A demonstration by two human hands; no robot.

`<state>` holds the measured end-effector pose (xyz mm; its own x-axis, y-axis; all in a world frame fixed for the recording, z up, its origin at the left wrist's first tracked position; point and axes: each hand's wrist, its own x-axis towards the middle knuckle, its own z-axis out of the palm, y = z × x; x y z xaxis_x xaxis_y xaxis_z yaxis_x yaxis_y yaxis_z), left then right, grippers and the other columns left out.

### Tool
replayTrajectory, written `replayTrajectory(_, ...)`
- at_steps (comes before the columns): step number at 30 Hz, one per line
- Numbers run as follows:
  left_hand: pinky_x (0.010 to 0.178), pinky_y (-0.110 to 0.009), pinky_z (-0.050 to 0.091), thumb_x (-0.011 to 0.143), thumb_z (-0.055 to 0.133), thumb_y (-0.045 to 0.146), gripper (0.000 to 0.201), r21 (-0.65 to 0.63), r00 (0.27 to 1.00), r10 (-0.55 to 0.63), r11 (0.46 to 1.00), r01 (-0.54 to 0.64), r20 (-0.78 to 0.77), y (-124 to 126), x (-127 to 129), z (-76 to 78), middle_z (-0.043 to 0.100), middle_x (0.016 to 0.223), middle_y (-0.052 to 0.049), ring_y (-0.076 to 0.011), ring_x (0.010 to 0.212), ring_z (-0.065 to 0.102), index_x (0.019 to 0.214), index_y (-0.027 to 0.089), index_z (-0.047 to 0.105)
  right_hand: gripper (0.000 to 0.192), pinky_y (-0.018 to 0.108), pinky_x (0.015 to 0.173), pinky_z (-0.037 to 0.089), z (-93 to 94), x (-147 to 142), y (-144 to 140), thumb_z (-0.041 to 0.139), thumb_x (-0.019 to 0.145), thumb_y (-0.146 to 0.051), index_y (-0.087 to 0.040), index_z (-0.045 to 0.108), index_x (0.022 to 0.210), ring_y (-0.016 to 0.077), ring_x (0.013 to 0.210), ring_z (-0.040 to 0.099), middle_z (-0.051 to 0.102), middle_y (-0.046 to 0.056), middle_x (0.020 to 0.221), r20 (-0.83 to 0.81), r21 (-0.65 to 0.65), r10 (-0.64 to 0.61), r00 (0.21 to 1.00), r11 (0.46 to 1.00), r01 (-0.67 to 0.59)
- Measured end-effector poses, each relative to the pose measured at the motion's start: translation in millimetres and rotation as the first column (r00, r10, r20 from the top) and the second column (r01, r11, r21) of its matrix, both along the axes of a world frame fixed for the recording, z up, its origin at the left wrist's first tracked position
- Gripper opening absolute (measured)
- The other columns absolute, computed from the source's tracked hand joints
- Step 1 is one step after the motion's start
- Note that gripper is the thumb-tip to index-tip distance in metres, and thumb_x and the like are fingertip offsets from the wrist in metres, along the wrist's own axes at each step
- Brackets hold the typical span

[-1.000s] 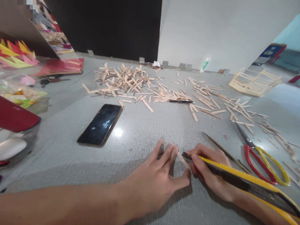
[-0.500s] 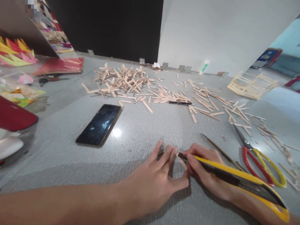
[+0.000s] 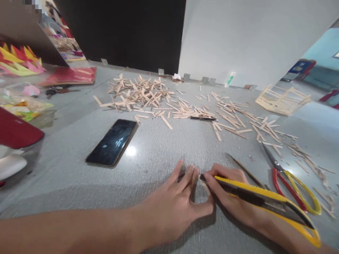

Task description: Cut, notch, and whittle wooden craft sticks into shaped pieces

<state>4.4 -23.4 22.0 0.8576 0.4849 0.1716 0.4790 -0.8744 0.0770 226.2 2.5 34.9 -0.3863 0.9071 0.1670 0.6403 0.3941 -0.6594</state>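
The right hand [image 3: 235,209] grips a yellow box cutter [image 3: 261,198]; the left hand's [image 3: 172,206] fingers hold a craft stick [image 3: 206,188]; the far tube's [image 3: 230,79] label is unreadable.

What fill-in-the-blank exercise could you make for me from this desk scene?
1. The right hand holds a cutter coloured black and ____.
2. The left hand touches a thin stick made of ____.
3. The scissors have one yellow handle and one ____ handle.
4. The phone lies with its dark screen facing ____.

Missing words: yellow; wood; red; up.
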Motion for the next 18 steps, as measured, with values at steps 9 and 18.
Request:
replayTrajectory(9, 0.112, -0.081, 0.032, 0.099, 0.060, 0.016, 0.051, -0.035, 0.999, 0.006, 0.999, -0.007, -0.032, -0.4, -1.2, 2.3, 0.051, 0.152, -0.033, -0.0524, 0.149, 0.040, 0.148, 0.024, 0.047, 0.040, 0.025, 0.047, 0.029, -9.0, 1.3, -0.8, 0.050, 0.108, -0.030, -0.026, 0.036, 0.071, 0.0082, 0.043, 0.036, 0.034, -0.011, 0.055, -0.026, 0.002, 0.079, 0.997, 0.997, -0.079)
replayTrajectory(18, 0.110, -0.084, 0.031, 0.093, 0.064, 0.011, 0.054, -0.045, 0.999, -0.010, 0.999, 0.008, -0.032, 2.4, -3.0, 2.2, 0.051, 0.151, -0.034, -0.0526, 0.150, 0.039, 0.144, 0.023, 0.050, 0.039, 0.027, 0.047, 0.029, -10.2, 6.4, -3.1, 0.047, 0.109, -0.031, -0.026, 0.038, 0.072, 0.0092, 0.041, 0.039, 0.037, -0.010, 0.053, -0.024, -0.032, 0.116, 0.993, 0.993, -0.117)
